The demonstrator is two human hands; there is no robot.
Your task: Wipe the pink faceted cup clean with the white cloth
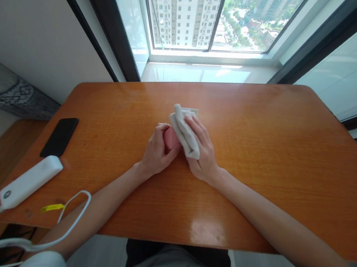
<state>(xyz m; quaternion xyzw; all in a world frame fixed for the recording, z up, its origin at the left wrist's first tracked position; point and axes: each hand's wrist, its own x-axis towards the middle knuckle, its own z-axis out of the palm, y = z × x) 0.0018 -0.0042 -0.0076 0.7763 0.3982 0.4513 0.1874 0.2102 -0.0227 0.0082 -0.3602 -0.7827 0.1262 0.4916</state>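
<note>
My left hand (157, 152) is curled around a small pink object (169, 140) at the middle of the orange wooden table (258, 159). Most of that pink object is hidden by my fingers and the cloth. My right hand (204, 151) holds a folded white cloth (183, 130) and presses it against the pink object from the right. Both hands touch each other over the object.
A black phone (59, 136) lies flat near the table's left edge. A white power bank (29, 181) with a white cable (71, 211) sits at the front left corner. A large window (209, 18) stands behind the table.
</note>
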